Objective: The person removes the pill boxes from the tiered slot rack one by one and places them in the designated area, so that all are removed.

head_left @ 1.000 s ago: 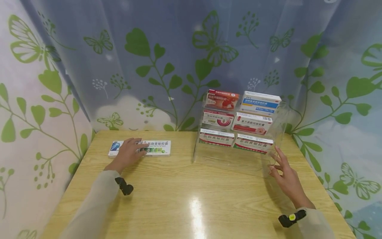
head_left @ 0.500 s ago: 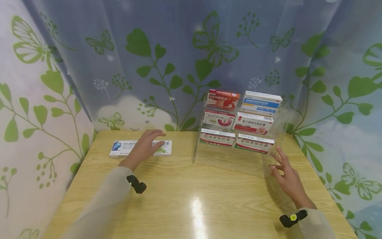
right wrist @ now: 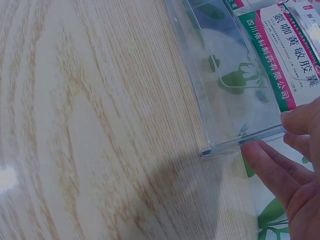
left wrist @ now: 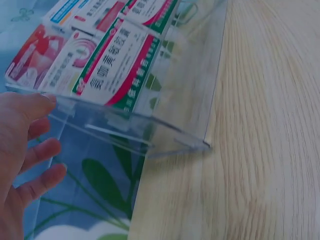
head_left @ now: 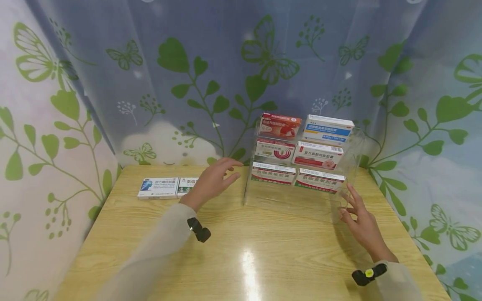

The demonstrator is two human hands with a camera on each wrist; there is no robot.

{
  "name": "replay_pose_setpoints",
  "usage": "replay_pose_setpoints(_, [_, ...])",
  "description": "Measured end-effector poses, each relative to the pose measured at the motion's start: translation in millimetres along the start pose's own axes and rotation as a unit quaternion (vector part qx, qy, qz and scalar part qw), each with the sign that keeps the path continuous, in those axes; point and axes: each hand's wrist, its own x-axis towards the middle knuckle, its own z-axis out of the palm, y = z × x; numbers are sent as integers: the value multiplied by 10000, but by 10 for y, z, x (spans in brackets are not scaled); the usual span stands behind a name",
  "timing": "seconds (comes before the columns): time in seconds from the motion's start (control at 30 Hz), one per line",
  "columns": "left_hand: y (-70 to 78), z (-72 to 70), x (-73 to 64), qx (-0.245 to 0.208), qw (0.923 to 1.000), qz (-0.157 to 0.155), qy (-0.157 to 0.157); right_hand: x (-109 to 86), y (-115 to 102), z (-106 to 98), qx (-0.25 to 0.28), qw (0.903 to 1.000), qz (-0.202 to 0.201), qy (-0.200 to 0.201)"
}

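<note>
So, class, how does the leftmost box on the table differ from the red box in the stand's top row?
Pose: the leftmost box lies flat on the table; the red box is propped up in the clear stand. Colour: the leftmost box is mostly white, the red box orange-red. Both carry printed lettering.

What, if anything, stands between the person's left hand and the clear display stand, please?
Nothing visible does. In the head view, the left hand is beside the left edge of the clear display stand, with no object between. The two flat-lying boxes are farther left, partly hidden by the hand.
</note>
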Motion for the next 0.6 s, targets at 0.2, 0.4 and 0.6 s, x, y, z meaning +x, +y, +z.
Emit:
replay_pose_setpoints(0.2, [161,121,114,169,9994,254,-184,1,-11,-12,-32,10000,20,21])
replay_pose_setpoints(0.4, [248,196,159,374,9964,422,-626,-4,0,0,48,10000,-10,22])
replay_pose_setpoints(0.6, [301,239,202,710,9926,559,-814,4,-9,8,29,10000,3,25])
